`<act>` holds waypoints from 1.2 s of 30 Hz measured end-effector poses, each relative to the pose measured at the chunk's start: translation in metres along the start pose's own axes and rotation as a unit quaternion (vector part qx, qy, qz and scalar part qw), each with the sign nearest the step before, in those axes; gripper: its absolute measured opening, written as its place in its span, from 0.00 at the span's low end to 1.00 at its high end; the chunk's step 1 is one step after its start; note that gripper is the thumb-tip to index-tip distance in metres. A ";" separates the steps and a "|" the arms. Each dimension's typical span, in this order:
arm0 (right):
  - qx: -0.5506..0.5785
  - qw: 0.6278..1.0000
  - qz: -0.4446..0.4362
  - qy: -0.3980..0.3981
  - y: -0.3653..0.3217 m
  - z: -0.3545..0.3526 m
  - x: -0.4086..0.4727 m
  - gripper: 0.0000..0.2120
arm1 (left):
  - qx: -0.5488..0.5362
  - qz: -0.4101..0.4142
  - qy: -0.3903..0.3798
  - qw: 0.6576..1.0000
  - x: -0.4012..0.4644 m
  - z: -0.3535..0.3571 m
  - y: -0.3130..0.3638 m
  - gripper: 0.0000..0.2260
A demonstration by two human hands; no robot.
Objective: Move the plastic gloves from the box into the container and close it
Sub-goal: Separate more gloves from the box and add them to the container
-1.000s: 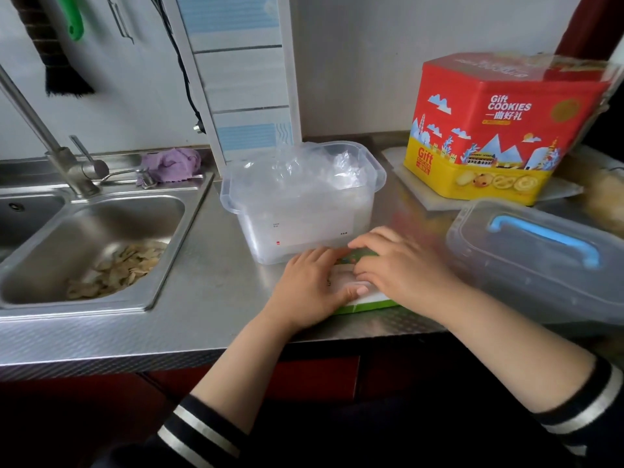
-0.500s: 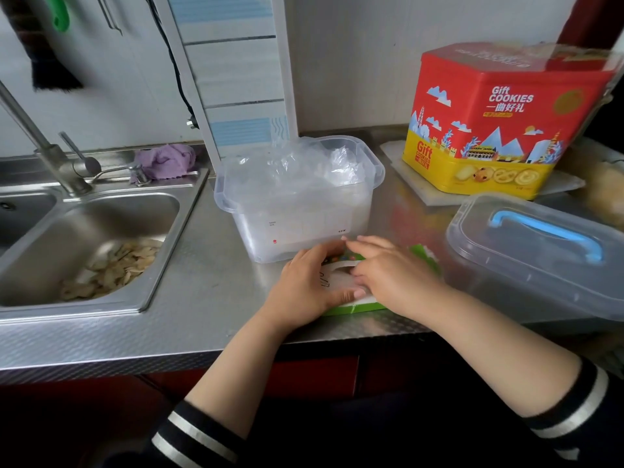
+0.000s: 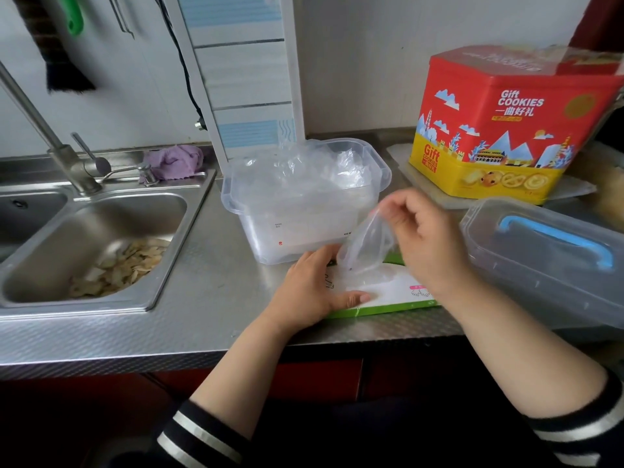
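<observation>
Pinching a clear plastic glove (image 3: 366, 246) near the centre of the frame, the right hand (image 3: 427, 246) holds it lifted above the box (image 3: 388, 295), its fingers (image 3: 393, 206) curled together around the top edge of the thin film while the rest of the glove hangs down toward the box opening. The left hand (image 3: 312, 287) lies flat on the left end of the box, fingers straight and the thumb stretched along its front edge, pressing it onto the steel surface (image 3: 209, 298). The box is a low white carton with green sides, lying just in front of the container (image 3: 304, 201), which stands open a little above centre and is already piled with crumpled clear gloves that rise to its rim. The container's clear lid (image 3: 547, 265), with a blue handle, rests at the right edge of the frame, apart from the container. Behind the lid, in the upper right, stands a red and yellow cookie tin (image 3: 513, 123). A steel sink (image 3: 91, 244) fills the left of the frame, with pale scraps lying in its basin, a tap (image 3: 64, 157) behind it, and a purple cloth (image 3: 174, 162) bunched on the ledge beside the tap. Dark sleeves with white stripes show at the bottom of the frame.
</observation>
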State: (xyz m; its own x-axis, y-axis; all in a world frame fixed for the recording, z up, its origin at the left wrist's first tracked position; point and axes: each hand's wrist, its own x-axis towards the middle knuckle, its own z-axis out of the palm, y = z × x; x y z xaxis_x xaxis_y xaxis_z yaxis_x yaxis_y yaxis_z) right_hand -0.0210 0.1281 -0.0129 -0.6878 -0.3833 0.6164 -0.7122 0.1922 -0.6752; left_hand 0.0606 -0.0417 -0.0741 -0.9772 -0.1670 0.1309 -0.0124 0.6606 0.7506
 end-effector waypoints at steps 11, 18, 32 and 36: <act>0.026 0.991 -0.126 0.028 -0.029 -0.019 0.023 0.07 | -0.387 -0.043 0.032 0.920 -0.005 -0.046 0.044 0.42; -0.040 0.969 -0.232 -0.067 -0.018 -0.005 0.013 0.08 | -0.547 -0.045 -0.078 0.833 0.004 -0.059 0.070 0.26; 0.338 0.904 0.257 -0.046 -0.049 0.005 0.042 0.04 | -0.313 0.067 0.206 0.925 0.014 -0.079 0.078 0.07; 0.207 0.955 0.206 0.050 -0.045 0.010 0.079 0.07 | -0.200 0.025 0.316 0.927 0.047 -0.107 0.062 0.04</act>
State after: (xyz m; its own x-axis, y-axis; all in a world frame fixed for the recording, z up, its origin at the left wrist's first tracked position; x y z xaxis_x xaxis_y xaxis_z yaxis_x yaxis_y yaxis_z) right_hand -0.0419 0.0804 0.0619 -0.9227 -0.2593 0.2854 -0.2756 -0.0743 -0.9584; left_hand 0.0366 -0.0866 0.0480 -0.6533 -0.6233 0.4298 0.2323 0.3753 0.8973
